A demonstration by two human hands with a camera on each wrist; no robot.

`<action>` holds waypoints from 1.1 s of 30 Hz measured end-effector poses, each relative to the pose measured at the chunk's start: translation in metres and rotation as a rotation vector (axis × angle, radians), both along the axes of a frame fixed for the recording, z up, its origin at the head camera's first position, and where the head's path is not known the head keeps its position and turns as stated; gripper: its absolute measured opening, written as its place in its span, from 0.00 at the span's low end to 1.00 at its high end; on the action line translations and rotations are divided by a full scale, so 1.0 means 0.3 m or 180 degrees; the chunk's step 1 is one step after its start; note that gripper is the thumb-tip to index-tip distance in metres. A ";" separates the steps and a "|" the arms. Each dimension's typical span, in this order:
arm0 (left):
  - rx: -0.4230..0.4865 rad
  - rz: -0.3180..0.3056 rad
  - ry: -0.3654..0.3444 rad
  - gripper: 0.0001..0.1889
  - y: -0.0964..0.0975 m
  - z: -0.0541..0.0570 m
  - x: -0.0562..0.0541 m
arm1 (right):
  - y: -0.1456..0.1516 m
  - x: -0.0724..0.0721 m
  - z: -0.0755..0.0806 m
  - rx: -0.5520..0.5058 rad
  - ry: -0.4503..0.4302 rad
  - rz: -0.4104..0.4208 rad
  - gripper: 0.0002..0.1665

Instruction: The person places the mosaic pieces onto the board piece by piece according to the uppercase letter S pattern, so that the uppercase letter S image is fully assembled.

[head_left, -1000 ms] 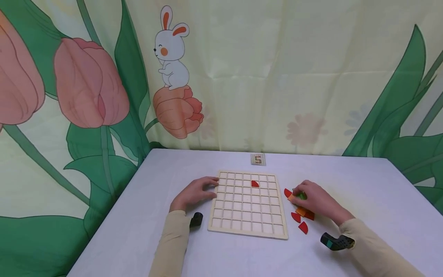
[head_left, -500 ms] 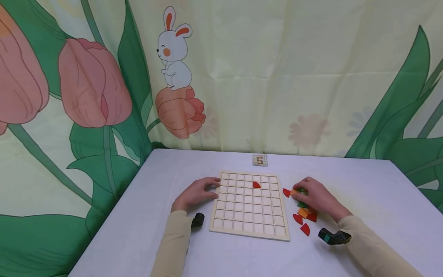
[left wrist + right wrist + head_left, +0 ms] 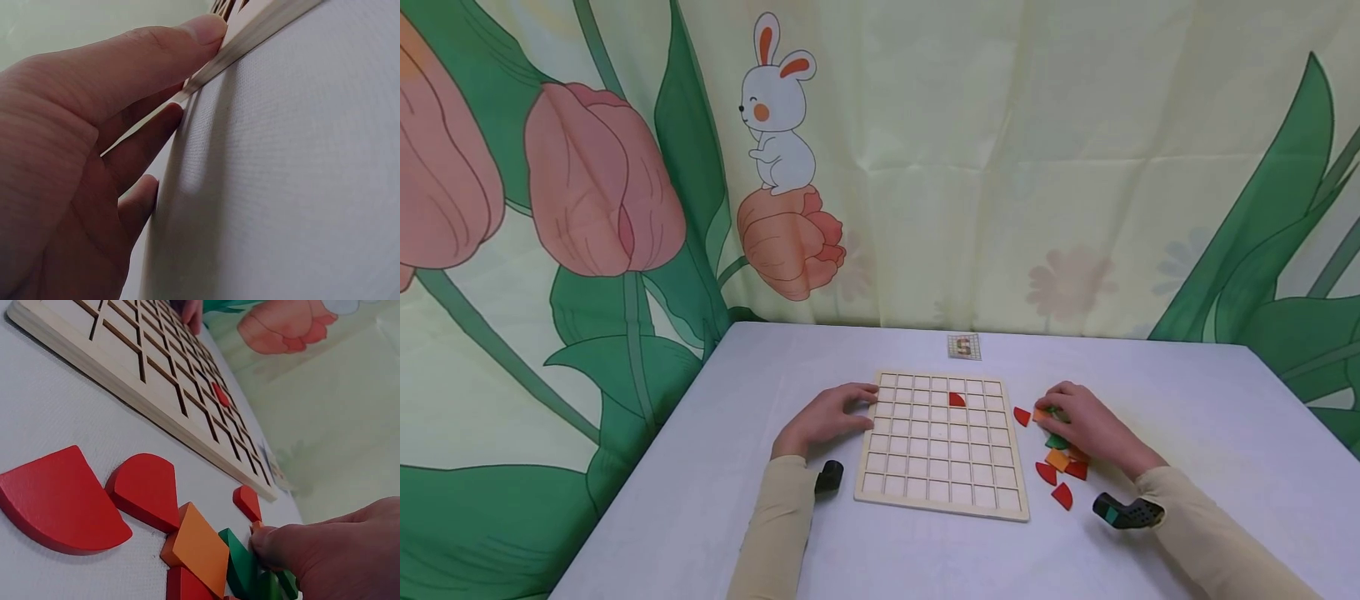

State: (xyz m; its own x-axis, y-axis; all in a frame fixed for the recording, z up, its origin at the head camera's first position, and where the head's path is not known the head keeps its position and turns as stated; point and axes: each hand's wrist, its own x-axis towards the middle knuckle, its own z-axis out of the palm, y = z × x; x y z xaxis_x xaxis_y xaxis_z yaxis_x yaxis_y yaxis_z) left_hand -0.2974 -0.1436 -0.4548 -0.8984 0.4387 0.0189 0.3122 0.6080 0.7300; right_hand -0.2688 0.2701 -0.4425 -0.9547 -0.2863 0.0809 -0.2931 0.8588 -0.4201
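Observation:
A wooden grid board (image 3: pixel 940 442) lies mid-table, with one red quarter-circle block (image 3: pixel 957 400) in a cell of its upper part. Along the board's left edge, my left hand (image 3: pixel 826 419) rests with thumb and fingers spread; its thumb touches the board's side (image 3: pixel 256 39) in the left wrist view. To the right of the board, my right hand (image 3: pixel 1086 423) pinches a small orange block (image 3: pixel 1041 415) low over a loose pile. Around it lie green blocks (image 3: pixel 240 565), an orange square block (image 3: pixel 199 549) and several red quarter-circle blocks (image 3: pixel 65 500). The hand hides part of the pile.
A small card (image 3: pixel 964 347) with a grid and an S-like figure lies behind the board. The white table (image 3: pixel 820 550) ends at a printed curtain (image 3: pixel 925 167) at the back. Both wrists wear black camera mounts (image 3: pixel 1127 511).
My right hand has drawn the orange block slightly back and to the right, and a green block shows below it. The left hand keeps its place at the board.

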 end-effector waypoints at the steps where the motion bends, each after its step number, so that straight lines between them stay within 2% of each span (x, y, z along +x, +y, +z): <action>1: -0.0007 -0.0003 -0.0006 0.21 0.000 0.000 -0.001 | -0.001 -0.001 -0.001 0.0008 0.0003 0.0009 0.16; 9: 0.0005 -0.0026 0.0004 0.21 -0.003 -0.004 -0.005 | -0.013 -0.007 0.005 -0.0011 -0.0034 0.0004 0.19; 18: 0.0000 -0.0024 0.0007 0.20 -0.006 -0.012 -0.012 | -0.038 -0.020 0.026 -0.0267 0.0076 -0.0210 0.21; 25: -0.0016 -0.0031 0.0013 0.20 -0.005 -0.011 -0.015 | -0.061 -0.034 0.041 -0.0469 0.0256 -0.0117 0.23; 33: -0.0032 -0.0008 -0.0045 0.21 -0.003 -0.002 -0.011 | -0.123 -0.050 0.062 -0.0543 0.0421 0.0068 0.20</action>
State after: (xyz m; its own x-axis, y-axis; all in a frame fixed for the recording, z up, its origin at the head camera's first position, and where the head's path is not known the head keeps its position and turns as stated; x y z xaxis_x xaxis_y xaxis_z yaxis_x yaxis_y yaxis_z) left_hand -0.3007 -0.1445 -0.4555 -0.8974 0.4412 0.0019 0.3036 0.6145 0.7281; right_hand -0.2838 0.2331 -0.4239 -0.9265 -0.2778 0.2539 -0.3726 0.7715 -0.5156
